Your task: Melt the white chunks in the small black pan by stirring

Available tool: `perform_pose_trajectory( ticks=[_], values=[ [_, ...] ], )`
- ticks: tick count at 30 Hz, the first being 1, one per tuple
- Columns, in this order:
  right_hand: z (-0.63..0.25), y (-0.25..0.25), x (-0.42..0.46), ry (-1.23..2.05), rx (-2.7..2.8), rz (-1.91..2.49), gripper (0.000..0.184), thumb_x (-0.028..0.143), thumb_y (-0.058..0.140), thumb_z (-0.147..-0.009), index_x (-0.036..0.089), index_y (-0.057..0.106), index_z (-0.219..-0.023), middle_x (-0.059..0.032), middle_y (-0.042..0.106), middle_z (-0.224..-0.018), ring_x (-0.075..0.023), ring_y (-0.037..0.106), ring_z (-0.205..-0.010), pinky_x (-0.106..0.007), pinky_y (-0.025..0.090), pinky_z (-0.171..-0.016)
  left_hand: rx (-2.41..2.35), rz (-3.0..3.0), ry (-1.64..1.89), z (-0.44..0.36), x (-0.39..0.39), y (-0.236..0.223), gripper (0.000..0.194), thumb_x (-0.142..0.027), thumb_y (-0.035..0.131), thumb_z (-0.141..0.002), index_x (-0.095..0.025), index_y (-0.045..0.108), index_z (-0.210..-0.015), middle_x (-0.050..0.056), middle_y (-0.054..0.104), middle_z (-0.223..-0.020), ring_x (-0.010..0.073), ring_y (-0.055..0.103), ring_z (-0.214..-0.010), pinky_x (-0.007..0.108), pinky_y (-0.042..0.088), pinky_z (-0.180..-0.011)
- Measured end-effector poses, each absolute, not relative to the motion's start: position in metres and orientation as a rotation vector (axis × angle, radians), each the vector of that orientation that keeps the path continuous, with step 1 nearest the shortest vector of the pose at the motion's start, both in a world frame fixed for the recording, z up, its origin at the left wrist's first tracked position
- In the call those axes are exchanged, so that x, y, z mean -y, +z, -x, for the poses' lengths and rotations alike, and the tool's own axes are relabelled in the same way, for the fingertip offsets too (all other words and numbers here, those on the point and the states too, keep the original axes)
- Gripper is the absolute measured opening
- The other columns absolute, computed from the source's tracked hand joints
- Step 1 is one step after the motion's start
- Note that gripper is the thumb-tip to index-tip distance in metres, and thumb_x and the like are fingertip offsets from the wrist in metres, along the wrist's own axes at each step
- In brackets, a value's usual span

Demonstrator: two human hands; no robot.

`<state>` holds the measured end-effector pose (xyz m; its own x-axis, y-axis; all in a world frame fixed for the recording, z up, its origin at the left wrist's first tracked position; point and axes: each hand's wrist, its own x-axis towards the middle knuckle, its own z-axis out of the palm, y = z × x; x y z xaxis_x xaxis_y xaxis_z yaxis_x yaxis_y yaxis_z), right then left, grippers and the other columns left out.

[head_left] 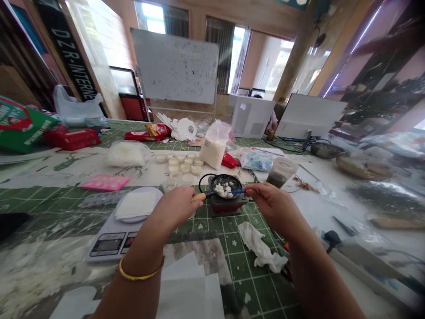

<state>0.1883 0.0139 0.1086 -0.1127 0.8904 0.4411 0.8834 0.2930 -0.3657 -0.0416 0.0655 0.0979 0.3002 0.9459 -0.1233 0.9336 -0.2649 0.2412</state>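
A small black frying pan rests on a compact dark red and black hot plate. White lumps lie inside the pan. My left hand is closed round the pan's wooden handle. From the right, my right hand pinches a thin blue stick, whose far end reaches in among the lumps. Just beyond the pan stand several small cups of pale contents and a clear bag of white granules. A plastic tub with dark contents is near my right hand.
On the left are a kitchen scale bearing white sheets and a pink mould. A crumpled tissue lies nearer me, right of centre. A power strip sits at the right. Another person's hand shows behind the monitors.
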Motion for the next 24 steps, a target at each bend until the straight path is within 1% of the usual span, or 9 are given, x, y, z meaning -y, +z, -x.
perform_pose_trajectory(
  ticks=[3, 7, 11, 15, 17, 21, 24],
  values=[
    [-0.1901, 0.1088, -0.0134, -0.031, 1.910, 1.579, 0.025, 0.032, 0.043, -0.085, 0.022, 0.065, -0.092, -0.0021, 0.067, -0.085, -0.0145, 0.060, -0.075, -0.025, 0.043, -0.068, -1.718, -2.294, 0.064, 0.0416, -0.0657, 0.0978, 0.024, -0.039, 0.042, -0.075, -0.020, 0.056, -0.072, 0.004, 0.063, -0.075, 0.0189, 0.057, -0.067, 0.026, 0.029, -0.051],
    [-0.1925, 0.1091, -0.0137, -0.020, 1.962, 1.597, 0.024, 0.031, 0.045, -0.085, 0.021, 0.066, -0.089, -0.0023, 0.067, -0.082, -0.0150, 0.060, -0.075, -0.025, 0.043, -0.067, -1.708, -2.291, 0.057, 0.0415, -0.0660, 0.0978, 0.024, -0.039, 0.042, -0.075, -0.020, 0.057, -0.074, 0.004, 0.063, -0.077, 0.0187, 0.057, -0.069, 0.026, 0.030, -0.052],
    [-0.1919, 0.1089, -0.0143, -0.032, 1.905, 1.587, 0.025, 0.031, 0.044, -0.085, 0.022, 0.065, -0.092, -0.0020, 0.067, -0.084, -0.0144, 0.060, -0.074, -0.025, 0.043, -0.067, -1.709, -2.294, 0.050, 0.0418, -0.0665, 0.0972, 0.025, -0.039, 0.042, -0.075, -0.020, 0.057, -0.073, 0.004, 0.062, -0.077, 0.0182, 0.056, -0.067, 0.026, 0.030, -0.051],
    [-0.1910, 0.1083, -0.0142, -0.016, 1.960, 1.583, 0.024, 0.031, 0.044, -0.085, 0.022, 0.066, -0.089, -0.0014, 0.067, -0.082, -0.0142, 0.060, -0.074, -0.025, 0.042, -0.067, -1.722, -2.287, 0.045, 0.0416, -0.0671, 0.0966, 0.024, -0.039, 0.042, -0.074, -0.020, 0.057, -0.072, 0.003, 0.062, -0.074, 0.0181, 0.056, -0.066, 0.026, 0.030, -0.051],
    [-0.1907, 0.1081, -0.0139, -0.029, 1.920, 1.572, 0.024, 0.032, 0.044, -0.085, 0.022, 0.065, -0.090, -0.0015, 0.067, -0.084, -0.0141, 0.060, -0.076, -0.024, 0.043, -0.068, -1.720, -2.292, 0.050, 0.0414, -0.0672, 0.0965, 0.025, -0.040, 0.042, -0.075, -0.020, 0.057, -0.073, 0.004, 0.062, -0.075, 0.0182, 0.056, -0.066, 0.026, 0.030, -0.052],
    [-0.1897, 0.1084, -0.0133, -0.003, 1.982, 1.582, 0.024, 0.031, 0.044, -0.085, 0.023, 0.066, -0.089, -0.0014, 0.067, -0.082, -0.0143, 0.060, -0.074, -0.025, 0.043, -0.066, -1.719, -2.286, 0.050, 0.0412, -0.0669, 0.0969, 0.026, -0.040, 0.042, -0.075, -0.020, 0.058, -0.075, 0.004, 0.063, -0.076, 0.0183, 0.057, -0.067, 0.026, 0.030, -0.052],
    [-0.1891, 0.1090, -0.0127, -0.013, 1.929, 1.568, 0.025, 0.032, 0.044, -0.085, 0.023, 0.065, -0.092, -0.0018, 0.067, -0.086, -0.0143, 0.061, -0.075, -0.025, 0.043, -0.068, -1.711, -2.283, 0.053, 0.0415, -0.0659, 0.0977, 0.026, -0.040, 0.042, -0.076, -0.021, 0.059, -0.075, 0.004, 0.063, -0.075, 0.0183, 0.057, -0.067, 0.026, 0.030, -0.052]
  ],
)
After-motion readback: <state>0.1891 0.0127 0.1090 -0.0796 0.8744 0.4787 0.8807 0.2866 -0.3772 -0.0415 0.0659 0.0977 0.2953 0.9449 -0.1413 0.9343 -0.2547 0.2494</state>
